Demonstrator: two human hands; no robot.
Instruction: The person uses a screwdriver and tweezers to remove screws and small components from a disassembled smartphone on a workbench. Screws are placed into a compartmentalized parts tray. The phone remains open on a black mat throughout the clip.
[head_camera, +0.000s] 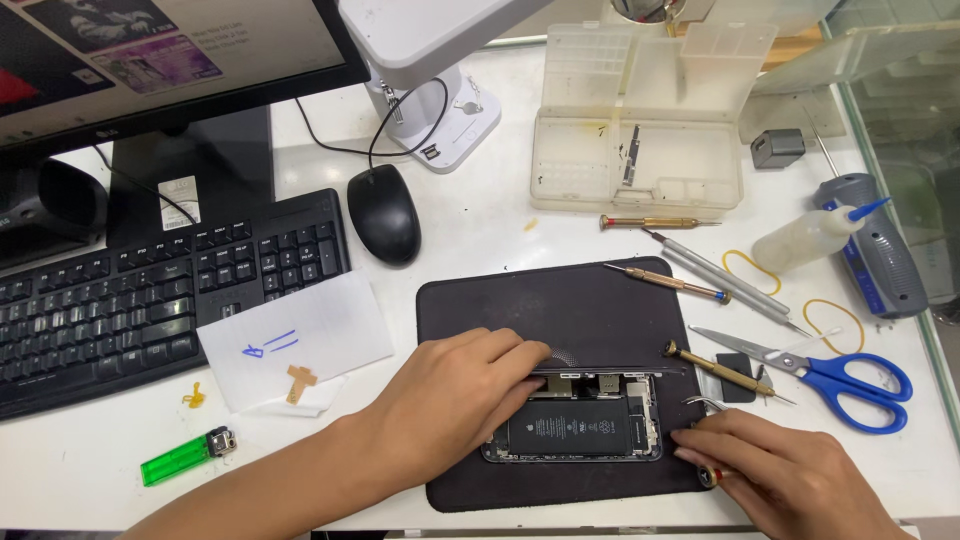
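Left hand (455, 395): fingers together and curved, pressed flat onto the upper left corner of the opened slim rectangular smartphone (575, 420), beside its lifted dark glass screen panel (610, 369), which stands on edge along the phone's far side. Right hand (785, 470): fingers drawn together at the phone's right edge, pinched on thin silvery metal tweezers (703, 403); a small red-and-brass tool tip shows beneath the hand, and how it is held cannot be told. Inside the phone's metal frame lie a matt black rectangular battery (570, 427) and small shiny metal shields. The phone rests in the middle of a black, soft-looking rectangular work mat (470, 300) on the white smooth surface (480, 230).

On and just beside the mat's right part: two slender brass-coloured precision screwdrivers (665, 282), a third lying further back (655, 222), grey metal rod tools (725, 278), blue-handled steel scissors (820, 375), and two thin yellow rubber bands (835, 325). Further right: a translucent squeeze bottle with a blue pointed nozzle (815, 235) and a grey-and-blue ribbed handheld device (880, 255). Behind the mat: an open translucent plastic compartment box (640, 150) and a black glossy computer mouse (382, 213). To the left: a white paper sheet with blue pen marks (300, 335), a green translucent lighter (185, 456), a black keyboard (120, 300) and a black-framed monitor (180, 50).
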